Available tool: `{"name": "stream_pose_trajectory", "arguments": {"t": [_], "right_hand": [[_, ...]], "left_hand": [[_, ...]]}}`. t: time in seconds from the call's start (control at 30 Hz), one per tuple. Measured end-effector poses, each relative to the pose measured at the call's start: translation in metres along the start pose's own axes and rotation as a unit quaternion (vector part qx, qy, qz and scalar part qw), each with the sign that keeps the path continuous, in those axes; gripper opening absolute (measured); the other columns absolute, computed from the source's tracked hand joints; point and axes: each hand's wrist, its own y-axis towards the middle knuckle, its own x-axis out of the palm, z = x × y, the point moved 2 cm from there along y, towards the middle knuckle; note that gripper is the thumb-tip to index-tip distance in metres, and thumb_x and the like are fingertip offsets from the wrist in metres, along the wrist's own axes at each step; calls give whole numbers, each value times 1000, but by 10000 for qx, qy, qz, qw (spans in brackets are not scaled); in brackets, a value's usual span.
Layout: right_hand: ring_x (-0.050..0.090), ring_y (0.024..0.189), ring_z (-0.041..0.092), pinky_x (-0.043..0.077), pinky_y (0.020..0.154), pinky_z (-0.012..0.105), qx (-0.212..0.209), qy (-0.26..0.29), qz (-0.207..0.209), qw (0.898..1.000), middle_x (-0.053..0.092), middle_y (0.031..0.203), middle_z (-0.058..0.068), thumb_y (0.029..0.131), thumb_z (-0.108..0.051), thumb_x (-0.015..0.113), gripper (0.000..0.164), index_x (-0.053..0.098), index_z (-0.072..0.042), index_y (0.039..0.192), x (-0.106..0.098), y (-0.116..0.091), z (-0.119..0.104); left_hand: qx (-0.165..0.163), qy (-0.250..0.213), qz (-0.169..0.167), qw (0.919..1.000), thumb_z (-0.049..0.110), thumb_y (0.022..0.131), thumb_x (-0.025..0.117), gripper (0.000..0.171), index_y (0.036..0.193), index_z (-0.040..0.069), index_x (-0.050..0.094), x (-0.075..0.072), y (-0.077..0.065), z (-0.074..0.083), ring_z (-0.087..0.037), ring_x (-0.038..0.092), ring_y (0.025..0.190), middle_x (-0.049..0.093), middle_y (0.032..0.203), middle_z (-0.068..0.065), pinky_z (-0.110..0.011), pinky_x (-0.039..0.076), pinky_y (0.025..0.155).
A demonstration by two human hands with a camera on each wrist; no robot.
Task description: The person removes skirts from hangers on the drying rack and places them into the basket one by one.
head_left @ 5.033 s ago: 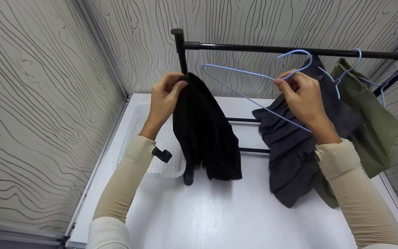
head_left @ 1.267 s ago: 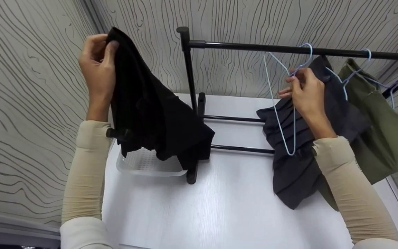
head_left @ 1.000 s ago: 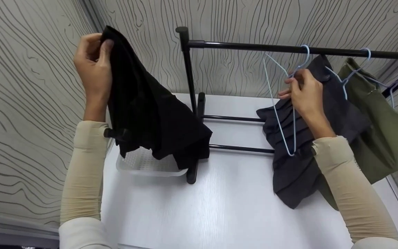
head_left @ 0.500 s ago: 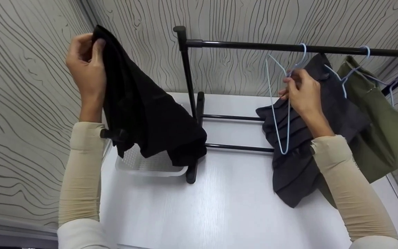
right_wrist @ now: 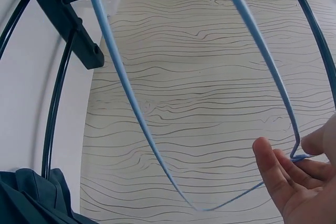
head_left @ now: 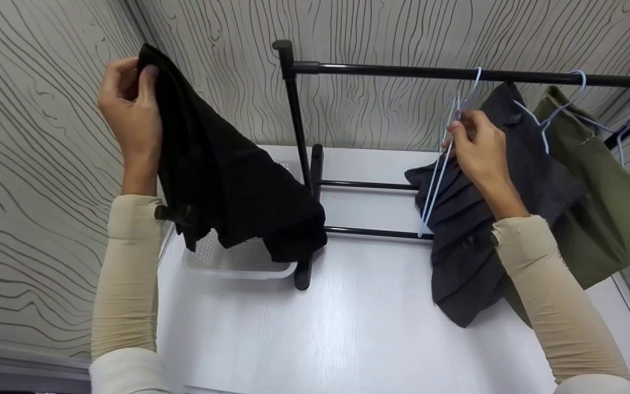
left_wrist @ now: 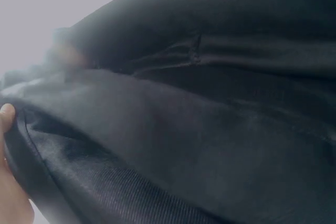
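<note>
In the head view my left hand (head_left: 134, 112) pinches the waistband corner of a black skirt (head_left: 233, 189), held up at the left so the cloth drapes down to the right. The left wrist view is filled by the skirt's dark folds (left_wrist: 173, 135), with a thumb at the left edge. My right hand (head_left: 482, 143) pinches the neck of a thin light-blue wire hanger (right_wrist: 112, 45). The hanger's hook loops over the black rail (head_left: 380, 70), and its body is seen nearly edge-on with nothing hung on it.
A dark pleated skirt (head_left: 460, 273) and an olive-green garment (head_left: 602, 202) hang on blue hangers at the right. A white perforated basket (head_left: 238, 272) stands partly behind the black skirt, beside the rack's foot (head_left: 303, 276). Wood-patterned walls (head_left: 369, 33) enclose the white table (head_left: 315, 328).
The black skirt has moved up and left with my left hand. The hanger, held out before the rail at first, now hooks on it and has turned edge-on; my right hand has kept hold.
</note>
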Motion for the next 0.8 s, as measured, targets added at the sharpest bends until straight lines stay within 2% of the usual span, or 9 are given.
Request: {"name": "stream_pose_trajectory", "arguments": {"t": [0.23, 0.47, 0.67, 0.8], "right_hand": [[58, 56, -7, 50, 52, 12, -22, -45, 3, 10000, 69, 107, 17, 101, -20, 52, 35, 55, 1, 128, 2, 0, 0], [62, 66, -6, 50, 55, 10, -31, -131, -48, 9999, 67, 112, 16, 101, -24, 53, 38, 53, -1, 132, 3, -1, 0], [59, 68, -5, 47, 54, 9, -82, -390, 86, 9992, 67, 111, 11, 100, -26, 55, 38, 54, -7, 132, 0, -3, -2], [55, 64, -9, 43, 54, 9, -80, -513, 264, 9983, 68, 105, 8, 98, -26, 57, 36, 57, -9, 130, -2, -3, -3]], "left_hand": [[29, 61, 94, 9999, 19, 91, 69, 15, 100, 7, 70, -4, 2, -1, -20, 65, 85, 71, 93, -7, -26, 49, 78], [86, 135, 221, 9996, 17, 91, 68, 13, 100, 7, 69, -9, 5, 0, -19, 65, 86, 72, 96, -7, -25, 49, 79], [581, 187, 223, 9979, 16, 94, 66, 13, 102, 6, 69, -15, 4, 4, -20, 65, 84, 72, 95, -6, -25, 49, 77], [384, 162, 314, 9986, 16, 93, 67, 13, 101, 6, 69, -18, 6, 4, -18, 64, 83, 72, 93, -5, -24, 48, 76]]}}
